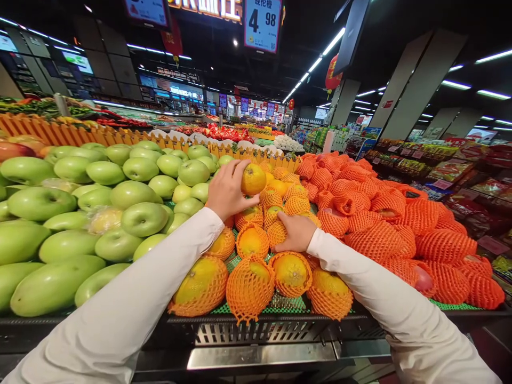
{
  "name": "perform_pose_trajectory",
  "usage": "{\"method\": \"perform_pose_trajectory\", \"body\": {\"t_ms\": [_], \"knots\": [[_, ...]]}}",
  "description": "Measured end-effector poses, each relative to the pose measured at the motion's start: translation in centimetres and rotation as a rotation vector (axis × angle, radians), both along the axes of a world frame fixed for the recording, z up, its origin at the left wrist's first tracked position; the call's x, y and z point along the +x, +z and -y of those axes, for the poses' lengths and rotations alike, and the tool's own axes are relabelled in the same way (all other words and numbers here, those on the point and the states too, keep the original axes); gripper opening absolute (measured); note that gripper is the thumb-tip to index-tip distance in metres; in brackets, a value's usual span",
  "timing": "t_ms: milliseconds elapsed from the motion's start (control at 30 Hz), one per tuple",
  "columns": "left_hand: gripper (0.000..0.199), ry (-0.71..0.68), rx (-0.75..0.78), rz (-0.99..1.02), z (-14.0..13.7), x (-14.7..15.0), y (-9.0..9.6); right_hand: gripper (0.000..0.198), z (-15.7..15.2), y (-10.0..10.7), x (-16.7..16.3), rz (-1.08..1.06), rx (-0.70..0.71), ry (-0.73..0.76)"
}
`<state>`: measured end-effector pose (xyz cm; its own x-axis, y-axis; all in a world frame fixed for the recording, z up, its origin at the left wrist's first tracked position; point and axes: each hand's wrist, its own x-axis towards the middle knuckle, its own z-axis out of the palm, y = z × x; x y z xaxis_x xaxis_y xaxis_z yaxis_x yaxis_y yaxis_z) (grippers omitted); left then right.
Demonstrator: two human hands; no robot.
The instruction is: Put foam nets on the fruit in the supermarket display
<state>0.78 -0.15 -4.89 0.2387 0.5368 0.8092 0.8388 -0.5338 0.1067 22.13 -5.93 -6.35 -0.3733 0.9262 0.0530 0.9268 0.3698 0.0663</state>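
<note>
Orange (253,179), bare yellow-orange skin, gripped in left hand (227,189), right hand (295,232) flat on netted fruit (277,232)

My left hand (228,190) grips a bare orange (253,179) above the netted oranges (250,288). My right hand (296,232) rests flat on that pile. Green apples (120,197) left, price sign (262,22) overhead.
</note>
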Motion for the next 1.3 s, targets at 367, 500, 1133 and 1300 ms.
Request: {"method": "perform_pose_trajectory", "body": {"t_ms": [367,500,1133,1300], "knots": [[0.076,-0.087,-0.12,0.037,1.3,1.4,-0.1,0.067,-0.6,0.0,0.5,-0.199,-0.006,0.006],[0.076,-0.106,-0.132,0.012,1.2,1.2,-0.1,0.035,-0.6,0.3,0.3,-0.296,0.105,-0.1],[0.08,-0.542,-0.508,-0.423,1.5,0.4,1.2,0.05,-0.2,-0.4,0.0,-0.75,0.253,0.259],[0.079,-0.564,-0.609,-0.312,0.4,0.8,0.4,0.068,-1.3,-0.9,0.3,-0.734,0.126,0.179]]}}
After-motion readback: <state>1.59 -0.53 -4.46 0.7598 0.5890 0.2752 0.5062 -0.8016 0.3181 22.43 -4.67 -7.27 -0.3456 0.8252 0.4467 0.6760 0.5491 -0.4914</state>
